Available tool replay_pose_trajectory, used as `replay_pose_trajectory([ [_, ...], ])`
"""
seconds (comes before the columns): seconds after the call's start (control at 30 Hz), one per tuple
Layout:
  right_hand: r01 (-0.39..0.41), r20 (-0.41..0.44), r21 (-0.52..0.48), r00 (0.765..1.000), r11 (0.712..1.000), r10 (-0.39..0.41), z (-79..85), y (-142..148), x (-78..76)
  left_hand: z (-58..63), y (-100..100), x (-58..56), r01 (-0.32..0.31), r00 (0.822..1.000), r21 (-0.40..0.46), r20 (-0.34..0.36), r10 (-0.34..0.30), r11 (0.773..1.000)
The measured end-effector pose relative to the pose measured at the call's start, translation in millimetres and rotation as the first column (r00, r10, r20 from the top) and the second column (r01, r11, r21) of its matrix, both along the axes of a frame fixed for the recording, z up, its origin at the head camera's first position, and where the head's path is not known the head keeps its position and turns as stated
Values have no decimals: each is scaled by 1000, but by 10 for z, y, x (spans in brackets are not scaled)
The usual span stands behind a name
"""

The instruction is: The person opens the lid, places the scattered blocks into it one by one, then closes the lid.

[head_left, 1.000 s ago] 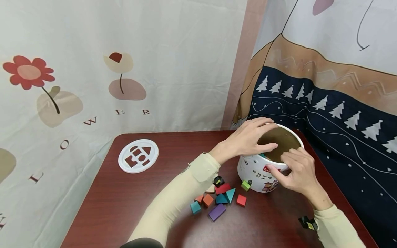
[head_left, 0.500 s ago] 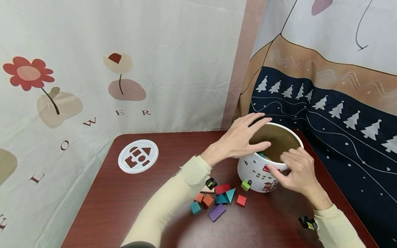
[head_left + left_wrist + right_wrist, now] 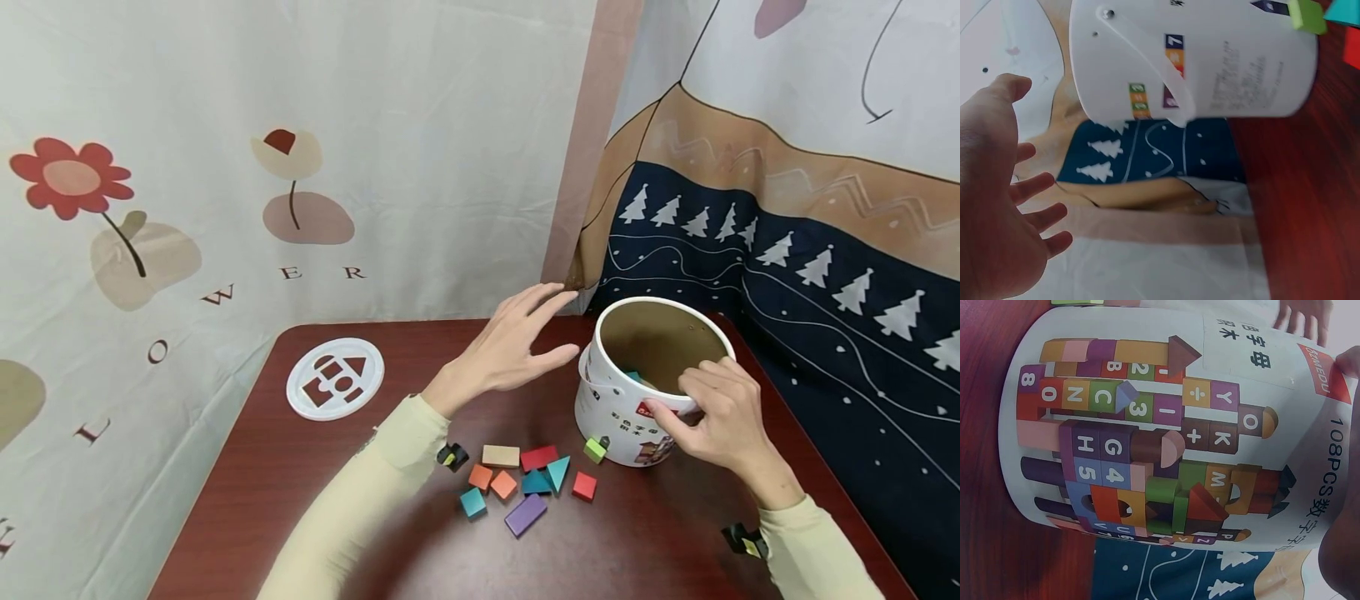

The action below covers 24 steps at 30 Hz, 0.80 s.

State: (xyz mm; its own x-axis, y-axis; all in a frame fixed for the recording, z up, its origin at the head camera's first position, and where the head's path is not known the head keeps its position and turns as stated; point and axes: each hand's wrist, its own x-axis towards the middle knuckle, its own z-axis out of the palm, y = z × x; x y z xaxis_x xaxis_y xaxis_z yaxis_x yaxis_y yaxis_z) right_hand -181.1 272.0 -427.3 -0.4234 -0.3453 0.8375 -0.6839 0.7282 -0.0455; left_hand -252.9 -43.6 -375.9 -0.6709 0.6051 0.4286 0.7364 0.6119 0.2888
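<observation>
A white printed bucket stands upright near the back right of the table, a little teal showing inside it. My right hand grips its rim at the front right, thumb outside and fingers curled over the edge. To the left of the bucket, my left hand hovers with fingers spread and holds nothing. In the left wrist view that hand is apart from the bucket. Several wooden blocks lie below, among them a purple block, a beige block and a teal triangular block.
A white round lid with shaped cutouts lies at the table's back left. A green block sits against the bucket's base, and a red block just in front. Printed curtains hang behind the dark red table.
My left hand has moved left, from over the bucket's rim to beside the bucket. That uncovers the rim's left side and the beige block. The right hand keeps its grip.
</observation>
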Motion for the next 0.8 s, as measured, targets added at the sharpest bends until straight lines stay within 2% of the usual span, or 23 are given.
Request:
replay_pose_trajectory([
  [0.23,7,4,2,1000,1000,-7,5,-4,3,-271,-325,79,1,999,-14,52,0,1000],
  [0.43,4,1,2,1000,1000,-4,11,-7,2,-554,-527,191,20,991,-55,135,-13,998],
  [0.6,1,-5,-1,1000,1000,-1,8,-9,5,-804,-642,311,51,976,-89,215,-31,995],
  [0.8,-3,-9,1,1000,1000,3,14,-12,0,-1046,-735,451,92,947,-143,317,-42,985],
])
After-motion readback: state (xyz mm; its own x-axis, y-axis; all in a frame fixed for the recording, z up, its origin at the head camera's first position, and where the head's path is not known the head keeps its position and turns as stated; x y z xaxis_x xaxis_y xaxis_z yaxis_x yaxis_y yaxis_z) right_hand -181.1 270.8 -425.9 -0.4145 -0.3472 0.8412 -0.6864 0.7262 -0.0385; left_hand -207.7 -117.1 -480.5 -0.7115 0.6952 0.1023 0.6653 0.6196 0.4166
